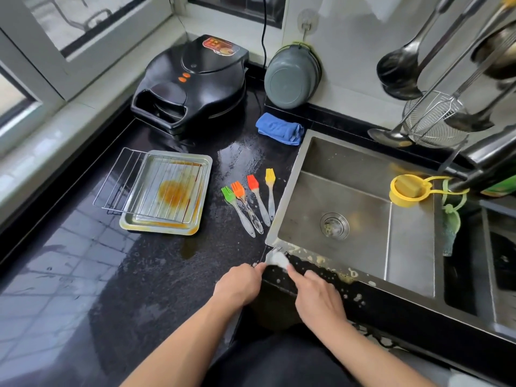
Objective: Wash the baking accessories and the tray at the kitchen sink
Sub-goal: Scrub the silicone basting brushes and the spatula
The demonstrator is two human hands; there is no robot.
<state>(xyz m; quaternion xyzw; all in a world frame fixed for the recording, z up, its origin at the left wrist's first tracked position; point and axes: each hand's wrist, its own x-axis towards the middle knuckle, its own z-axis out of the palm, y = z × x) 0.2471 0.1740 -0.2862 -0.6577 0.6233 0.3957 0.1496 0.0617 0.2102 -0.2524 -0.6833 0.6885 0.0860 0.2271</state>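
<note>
Tray [167, 191], stained orange, lies on the black desk [83, 275] well to the left of both hands and farther from the person, with a wire rack [145, 185] resting across it. Four brushes [251, 202] with green, orange, red and yellow heads lie between the tray and the sink [349, 219], just beyond the hands and near the sink's left rim.

In the head view, the only one given, the left hand [238, 286] and the right hand [318, 297] meet at the near left corner of the sink. Between their fingertips is a small white thing [279, 259], blurred; it may be a foamy scrub pad or another brush head, I cannot tell which. The left grip is curled and seems to pinch its near end. The right grip has the fingers mostly straight, with the forefinger pointing onto the white thing and pressing it. Bits of foam and yellow residue sit along the sink's front rim [335, 275], just to the right of the hands.

For doing this step well, I judge that the white thing should be moved over the basin, so that foam drips inside and not onto the desk. A firmer hold by the left hand would help, since soap makes it slippery. The tray, being the dirtiest, is probably best left for last.
</note>
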